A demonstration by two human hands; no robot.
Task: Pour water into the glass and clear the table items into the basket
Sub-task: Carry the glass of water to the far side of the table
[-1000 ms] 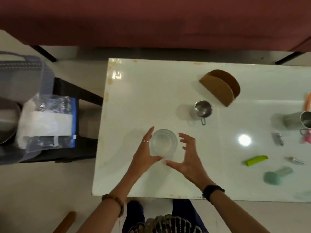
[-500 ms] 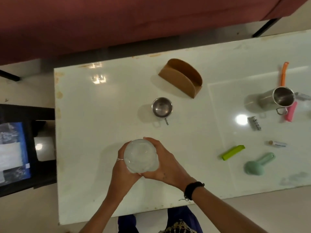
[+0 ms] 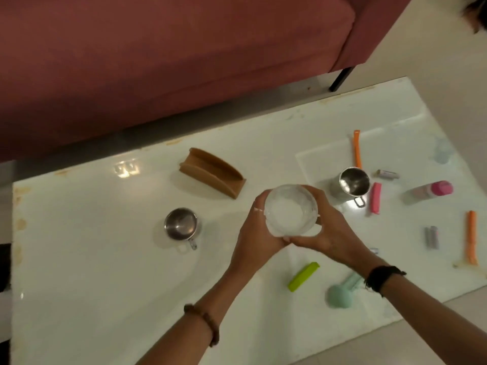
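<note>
A clear glass container (image 3: pixel 290 209) with water in it is held above the white table (image 3: pixel 92 272), seen from straight over its mouth. My left hand (image 3: pixel 254 233) grips its left side and my right hand (image 3: pixel 329 227) grips its right side, fingers meeting under it. A steel cup (image 3: pixel 351 183) with a handle stands just right of my right hand. A second steel cup (image 3: pixel 181 227) stands to the left. The basket is out of view.
A brown holder (image 3: pixel 213 173) stands behind the glass. Scattered on the right: two orange sticks (image 3: pixel 357 148) (image 3: pixel 471 239), a pink piece (image 3: pixel 375 198), a pink-capped bottle (image 3: pixel 429 191), a green clip (image 3: pixel 303 276), a teal tool (image 3: pixel 341 295). A red sofa (image 3: pixel 184 54) lies beyond.
Both hands closed on the glass container and lifted it off the table, carrying it right toward the right steel cup. The view swung right, so the basket left the frame.
</note>
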